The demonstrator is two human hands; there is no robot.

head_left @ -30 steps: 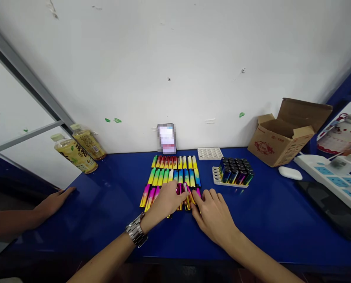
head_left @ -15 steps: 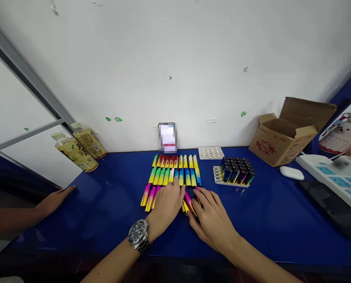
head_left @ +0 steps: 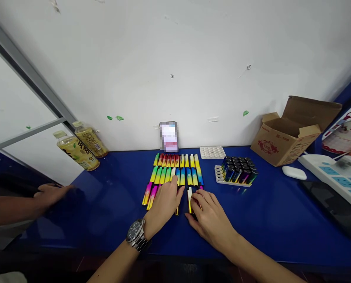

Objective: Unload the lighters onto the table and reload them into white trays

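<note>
Three rows of slim, shiny lighters lie on the blue table [head_left: 110, 224], fading from magenta, green, red, blue or white into yellow. My left hand [head_left: 165, 197] reaches over the front row, fingers curled down and thumb beside a lighter [head_left: 177, 209] whose lower end shows beneath. To its left, two magenta-and-yellow lighters [head_left: 149, 196] stay uncovered. My right hand [head_left: 209, 210] is closed about a white-and-yellow lighter [head_left: 189, 200], thumb near the bottom end. The fingers hide other front-row pieces. Behind them runs a middle row with a green-and-yellow lighter [head_left: 158, 175].
A white holed tray [head_left: 218, 181] holds upright dark-topped lighters [head_left: 240, 169]; another white tray [head_left: 212, 152] lies behind. A phone [head_left: 169, 137] leans on the wall. Bottles [head_left: 78, 153] stand left, near another person's hand [head_left: 53, 192]. A cardboard box [head_left: 281, 137] and power strip [head_left: 330, 173] are right.
The slanted magenta lighter between my hands is no longer visible there. A white-and-yellow one now shows upright at my right fingers. The other person's hand at left has shifted slightly.
</note>
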